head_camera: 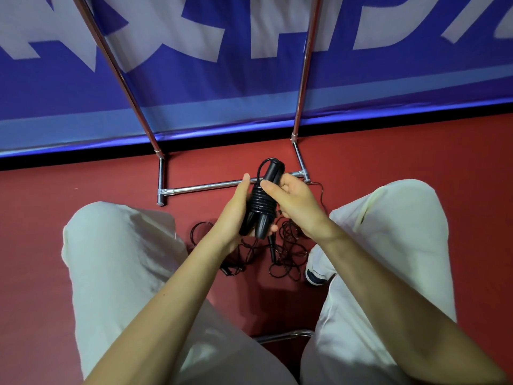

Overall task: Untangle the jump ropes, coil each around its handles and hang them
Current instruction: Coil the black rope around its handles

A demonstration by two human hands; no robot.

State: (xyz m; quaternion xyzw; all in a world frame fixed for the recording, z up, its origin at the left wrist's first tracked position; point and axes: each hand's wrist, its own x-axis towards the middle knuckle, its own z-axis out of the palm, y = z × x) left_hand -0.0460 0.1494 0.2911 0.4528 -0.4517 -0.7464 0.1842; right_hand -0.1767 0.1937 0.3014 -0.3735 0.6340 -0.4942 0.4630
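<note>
Bright even light, wide-angle edge distortion

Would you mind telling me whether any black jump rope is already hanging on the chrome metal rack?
No, the chrome metal rack carries nothing; one coiled black jump rope is in both hands.

The coiled jump rope [262, 202] consists of two black handles held side by side, with thin black cord wound around their middle in tight, stacked turns. The handle ends protrude above and below the winding; the lower ends flare wider. A short loop of cord arches over the upper ends. The bundle stands roughly upright, raised above the floor.

The remaining jump ropes [286, 255] lie on the red floor directly below the bundle. They form a loose, tangled heap of thin black cord loops. One black handle [271, 247] lies within the heap.
</note>
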